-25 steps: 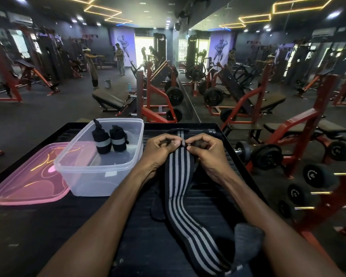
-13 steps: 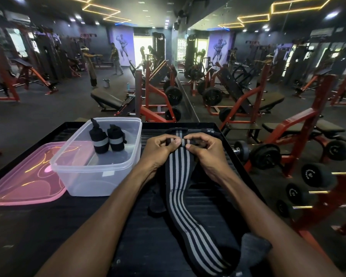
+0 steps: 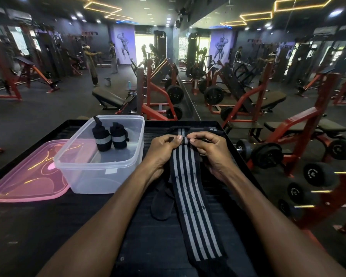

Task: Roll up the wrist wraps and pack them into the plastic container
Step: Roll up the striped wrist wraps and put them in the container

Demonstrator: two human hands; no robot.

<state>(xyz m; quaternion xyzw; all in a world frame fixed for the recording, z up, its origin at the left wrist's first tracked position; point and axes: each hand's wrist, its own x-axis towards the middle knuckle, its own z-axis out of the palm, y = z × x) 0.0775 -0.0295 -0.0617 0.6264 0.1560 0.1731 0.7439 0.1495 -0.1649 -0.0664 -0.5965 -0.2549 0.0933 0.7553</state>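
Observation:
A long black wrist wrap with grey stripes lies lengthwise on the black table, running from my hands toward me. My left hand and my right hand both pinch its far end, where a small tight roll has formed between the fingertips. A clear plastic container stands to the left of my hands. Inside it stand two rolled black wraps with grey bands. Another black wrap lies flat just beyond my hands.
A pink lid lies flat to the left of the container. A black strap piece lies beside the striped wrap. The black table ends just past my hands; dumbbells and red gym machines stand to the right and beyond.
My fingers have turned the far end of the striped wrap over into a small roll. The wrap's near end has slid a little toward my hands.

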